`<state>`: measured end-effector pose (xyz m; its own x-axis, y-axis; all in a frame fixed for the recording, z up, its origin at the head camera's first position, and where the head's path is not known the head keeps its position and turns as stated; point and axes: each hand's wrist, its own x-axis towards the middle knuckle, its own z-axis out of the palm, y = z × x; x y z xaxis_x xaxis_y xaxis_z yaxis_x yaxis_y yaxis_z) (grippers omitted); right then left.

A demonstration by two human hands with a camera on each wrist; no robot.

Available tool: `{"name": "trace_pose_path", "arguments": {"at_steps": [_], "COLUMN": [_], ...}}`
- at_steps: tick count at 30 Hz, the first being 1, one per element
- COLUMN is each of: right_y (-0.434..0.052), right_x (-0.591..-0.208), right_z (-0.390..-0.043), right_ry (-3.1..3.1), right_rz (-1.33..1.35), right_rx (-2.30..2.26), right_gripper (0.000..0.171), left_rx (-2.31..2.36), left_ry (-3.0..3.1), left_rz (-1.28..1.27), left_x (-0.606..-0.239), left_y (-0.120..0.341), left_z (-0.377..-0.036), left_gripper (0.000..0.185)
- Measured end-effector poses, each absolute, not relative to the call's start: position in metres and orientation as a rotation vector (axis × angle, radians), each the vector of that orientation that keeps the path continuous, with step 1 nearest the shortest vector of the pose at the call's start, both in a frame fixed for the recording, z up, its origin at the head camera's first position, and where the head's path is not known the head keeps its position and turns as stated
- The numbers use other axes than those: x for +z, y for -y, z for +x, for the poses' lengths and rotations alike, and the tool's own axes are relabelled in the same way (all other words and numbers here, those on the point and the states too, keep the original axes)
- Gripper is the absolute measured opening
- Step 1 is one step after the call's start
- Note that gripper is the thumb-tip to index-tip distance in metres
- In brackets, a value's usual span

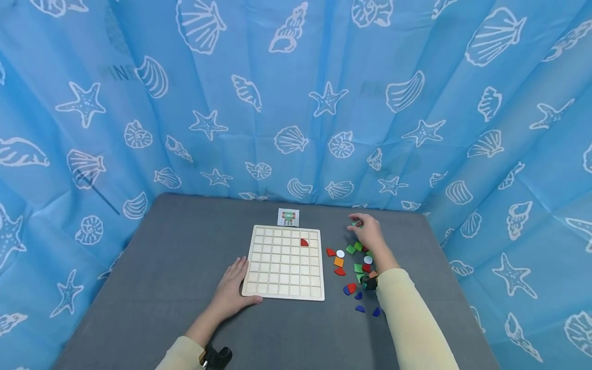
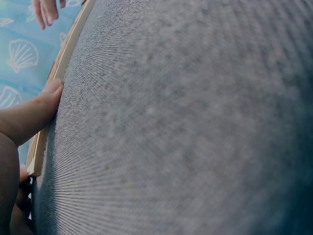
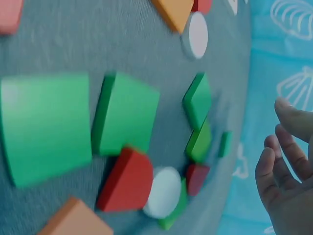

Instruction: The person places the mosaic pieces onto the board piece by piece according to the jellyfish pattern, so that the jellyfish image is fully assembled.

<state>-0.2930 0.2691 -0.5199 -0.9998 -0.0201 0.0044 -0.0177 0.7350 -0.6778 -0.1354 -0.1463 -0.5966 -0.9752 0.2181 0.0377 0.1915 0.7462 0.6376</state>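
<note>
We see the left hand (image 1: 229, 293) lying flat with straight fingers on the table (image 1: 162, 267), touching the near left corner of the wooden grid board (image 1: 284, 262). The right hand (image 1: 367, 232) hovers over the far end of the pile of coloured pieces (image 1: 353, 267) on the table's right side, fingers loosely curled; a small green piece (image 1: 356, 223) sits at its fingertips, though we cannot tell whether it is pinched. One red piece (image 1: 303, 242) lies in the board.

The head camera is looking forward and down from well above the grey cloth-covered table (image 1: 176, 267). The left wrist camera is skimming that table very close, catching the pale wooden grid board (image 2: 54, 78) edge. The right wrist camera is hovering near the scattered coloured wooden shape pieces (image 3: 124, 115).
</note>
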Motion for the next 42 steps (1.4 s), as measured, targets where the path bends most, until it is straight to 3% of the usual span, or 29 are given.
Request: {"name": "trace_pose_path", "arguments": {"at_steps": [6,14,32,42], "right_y": [-0.284,-0.286,-0.287,-0.270], "right_x": [-0.527,-0.528,-0.538,-0.523], "right_z": [-0.302,-0.307,-0.305,-0.293], "right_ry": [-2.854,-2.903,-2.883,-2.944], "right_rz": [0.081,-0.060,0.092,-0.060], "right_rx": [-1.231,-0.795,-0.749,-0.809], "right_gripper": [0.045,0.051,0.034,0.034], "left_rx": [1.024,1.006,1.015,1.014], "left_ry": [-2.909,-2.905,-2.933,-2.893], "left_rz": [0.361,0.384,0.385,0.344], "left_x": [-0.594,-0.591,-0.596,-0.598], "left_y": [0.148,0.148,0.147,0.148], "left_z": [-0.138,-0.141,-0.138,-0.137], "left_gripper": [0.119,0.119,0.119,0.121]}}
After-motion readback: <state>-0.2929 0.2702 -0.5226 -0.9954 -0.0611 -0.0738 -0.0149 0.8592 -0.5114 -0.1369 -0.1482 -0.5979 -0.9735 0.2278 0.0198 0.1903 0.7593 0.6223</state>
